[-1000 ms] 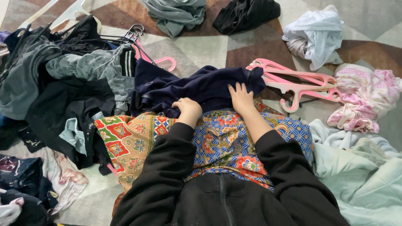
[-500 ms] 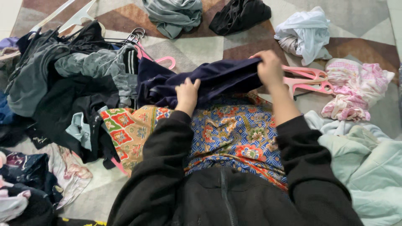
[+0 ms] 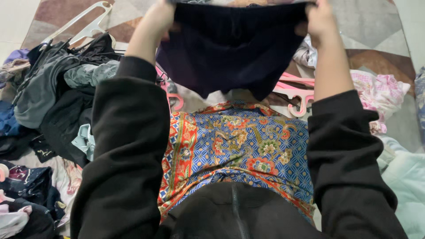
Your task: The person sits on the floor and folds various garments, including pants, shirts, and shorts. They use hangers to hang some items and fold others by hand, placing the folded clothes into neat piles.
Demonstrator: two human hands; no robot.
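Fingers of both hands are curled tight over the top edge of a dark navy garment [image 3: 232, 48]; my left hand [image 3: 157, 20] pinches its left corner and my right hand [image 3: 321, 20] pinches its right corner, both near the top edge of the view, so part of each hand is cut off; I cannot see the fingertips themselves, only the knuckles folded over the cloth. I hold the garment up and spread between the two hands, hanging free above the floor, its lower hem dangling just over a patterned blue and orange cloth [image 3: 239, 150] that lies across my lap; the two do not appear to touch.

On room to move: the space between my black sleeves is open down to the patterned cloth; to my left a heap of dark clothes [image 3: 57, 102] crowds close against my left sleeve, with a white hanger [image 3: 82, 24] lying at its far edge on the rug [image 3: 376, 26]; pink hangers [image 3: 292, 95] lie just behind the hanging garment, partly hidden by it; to my right a pink and white garment [image 3: 380, 90] sits near my right forearm, and a pale green cloth [image 3: 405, 177] fills the lower right corner, touching my right sleeve. Bare rug shows only at the far right and far left top corners.
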